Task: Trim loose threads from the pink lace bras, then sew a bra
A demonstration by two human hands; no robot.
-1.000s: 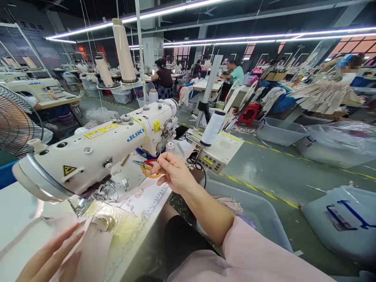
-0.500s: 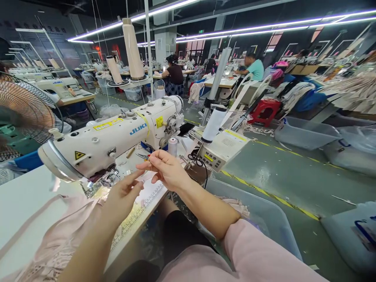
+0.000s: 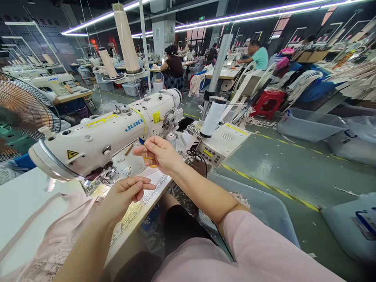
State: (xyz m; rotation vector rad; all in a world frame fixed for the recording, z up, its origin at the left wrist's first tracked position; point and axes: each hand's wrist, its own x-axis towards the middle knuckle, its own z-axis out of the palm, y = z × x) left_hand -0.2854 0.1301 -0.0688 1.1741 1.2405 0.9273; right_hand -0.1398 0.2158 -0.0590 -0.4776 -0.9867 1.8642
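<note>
My right hand (image 3: 161, 154) is raised in front of the white JUKI sewing machine (image 3: 111, 133), thumb and forefinger pinched on a thin, pale thread (image 3: 147, 152) that is barely visible. Lower and nearer the needle area, my left hand (image 3: 126, 192) has its thumb and fingertips pressed together; whatever is between them is too small to make out. Below my right fingers shows an orange handle (image 3: 152, 165), partly hidden. Pale pink fabric with straps and lace (image 3: 67, 231) lies on the table (image 3: 26, 199), left of my left forearm.
A ruler strip (image 3: 141, 209) runs along the table's front edge. A spool of white thread (image 3: 171, 139) stands behind my right hand, near a control box (image 3: 221, 145). A clear bin (image 3: 264, 199) with fabric pieces sits right of my legs. A fan (image 3: 26, 113) stands left.
My hands have moved apart: the right has risen slightly, and the left has dropped a little below it. The orange handle shows more clearly under my right hand. The view has shifted slightly.
</note>
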